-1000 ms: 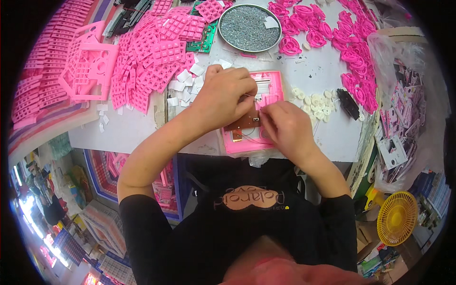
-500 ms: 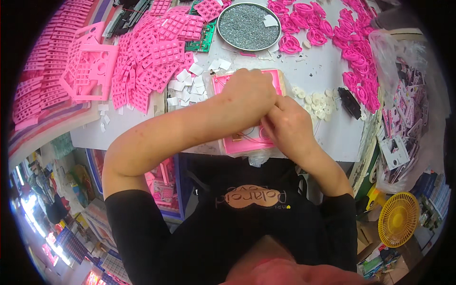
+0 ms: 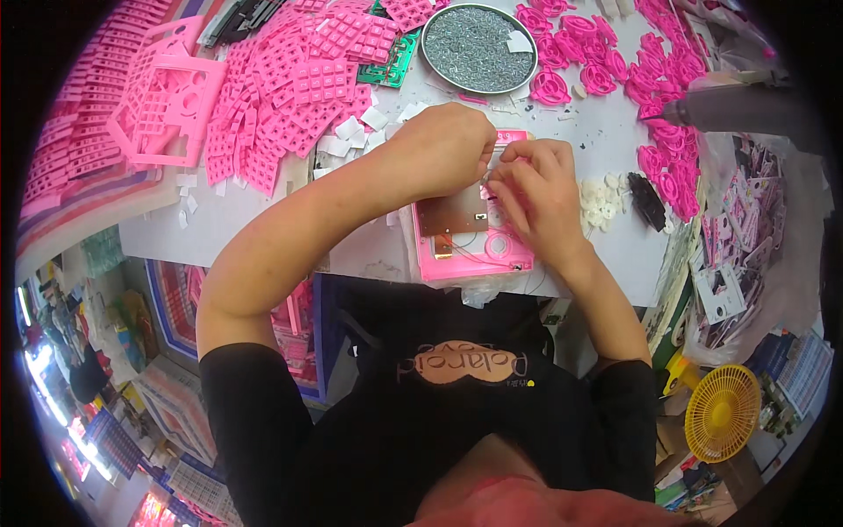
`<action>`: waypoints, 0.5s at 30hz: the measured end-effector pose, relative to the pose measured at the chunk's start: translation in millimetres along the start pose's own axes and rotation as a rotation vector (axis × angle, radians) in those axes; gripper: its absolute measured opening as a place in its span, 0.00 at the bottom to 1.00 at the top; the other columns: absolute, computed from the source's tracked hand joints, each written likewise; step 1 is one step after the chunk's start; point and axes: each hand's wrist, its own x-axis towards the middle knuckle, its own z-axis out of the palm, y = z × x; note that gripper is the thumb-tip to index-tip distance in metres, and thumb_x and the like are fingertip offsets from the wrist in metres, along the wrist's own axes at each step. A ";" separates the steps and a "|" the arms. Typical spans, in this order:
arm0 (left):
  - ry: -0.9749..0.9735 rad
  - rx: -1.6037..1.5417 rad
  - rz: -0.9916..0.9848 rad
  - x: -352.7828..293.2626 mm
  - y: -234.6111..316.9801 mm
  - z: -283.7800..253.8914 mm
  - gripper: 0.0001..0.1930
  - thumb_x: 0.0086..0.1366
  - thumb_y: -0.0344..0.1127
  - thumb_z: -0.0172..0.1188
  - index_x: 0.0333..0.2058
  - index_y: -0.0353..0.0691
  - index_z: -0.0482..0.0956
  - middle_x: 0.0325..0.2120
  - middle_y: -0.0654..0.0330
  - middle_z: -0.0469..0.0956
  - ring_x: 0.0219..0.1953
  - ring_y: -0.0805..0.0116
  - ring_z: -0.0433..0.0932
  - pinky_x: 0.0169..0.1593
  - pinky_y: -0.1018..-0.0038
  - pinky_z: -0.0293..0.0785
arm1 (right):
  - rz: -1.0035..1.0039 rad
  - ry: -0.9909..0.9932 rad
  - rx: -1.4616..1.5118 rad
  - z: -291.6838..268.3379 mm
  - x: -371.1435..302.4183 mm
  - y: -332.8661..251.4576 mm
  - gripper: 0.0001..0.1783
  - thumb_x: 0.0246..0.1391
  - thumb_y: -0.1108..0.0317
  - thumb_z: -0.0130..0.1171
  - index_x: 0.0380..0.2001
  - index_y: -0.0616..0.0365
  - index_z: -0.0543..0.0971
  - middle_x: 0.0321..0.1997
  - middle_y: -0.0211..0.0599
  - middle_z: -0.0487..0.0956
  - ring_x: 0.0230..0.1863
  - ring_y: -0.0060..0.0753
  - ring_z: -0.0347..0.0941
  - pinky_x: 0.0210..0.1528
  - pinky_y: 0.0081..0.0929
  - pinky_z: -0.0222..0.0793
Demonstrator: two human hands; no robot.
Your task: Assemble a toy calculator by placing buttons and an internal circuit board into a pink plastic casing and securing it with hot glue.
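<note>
A shallow pink plastic casing (image 3: 474, 267) lies on the table in front of me. Inside it are a brown circuit board (image 3: 450, 218), thin wires and a round pink ring (image 3: 498, 245). My left hand (image 3: 452, 147) is over the casing's far part, its fingers curled closed; what they hold, if anything, is hidden. At the casing's right side is my right hand (image 3: 543, 191), fingers bent and apart from the thumb, close to the left fingertips. I can make out nothing held in it.
A round metal tray (image 3: 479, 51) of small screws stands beyond the casing. Pink keypads (image 3: 320, 81) and white paper pieces (image 3: 349, 129) lie left; pink rings (image 3: 580, 39), white discs (image 3: 601, 202) and a black part (image 3: 647, 201) lie right. A dark pointed object (image 3: 729, 114) juts in from the right.
My hands have moved apart a little, the left one slightly up and left. More of the circuit board and the pink ring now shows. The dark pointed object has come further in at right.
</note>
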 end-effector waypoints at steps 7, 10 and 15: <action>-0.008 0.025 -0.036 -1.8 -1.1 4.8 0.05 0.55 0.32 0.64 0.28 0.38 0.83 0.26 0.50 0.82 0.33 0.48 0.82 0.40 0.56 0.77 | -0.033 -0.230 -0.004 -14.0 10.0 10.4 0.07 0.44 0.70 0.69 0.29 0.54 0.82 0.41 0.30 0.78 0.46 0.43 0.70 0.46 0.41 0.71; -0.015 0.022 -0.043 -3.2 -0.5 4.1 0.05 0.55 0.32 0.64 0.29 0.38 0.83 0.26 0.50 0.83 0.33 0.48 0.82 0.40 0.56 0.77 | -0.236 -0.356 -0.104 -29.9 16.1 8.3 0.08 0.43 0.69 0.68 0.30 0.53 0.85 0.43 0.29 0.79 0.46 0.42 0.71 0.46 0.39 0.72; -0.011 0.010 -0.018 -2.8 -1.8 3.7 0.06 0.55 0.32 0.63 0.30 0.38 0.84 0.26 0.49 0.82 0.32 0.47 0.82 0.38 0.56 0.78 | -0.276 -0.392 -0.104 -33.5 13.8 11.1 0.11 0.43 0.68 0.66 0.34 0.52 0.87 0.43 0.28 0.79 0.47 0.38 0.71 0.43 0.33 0.72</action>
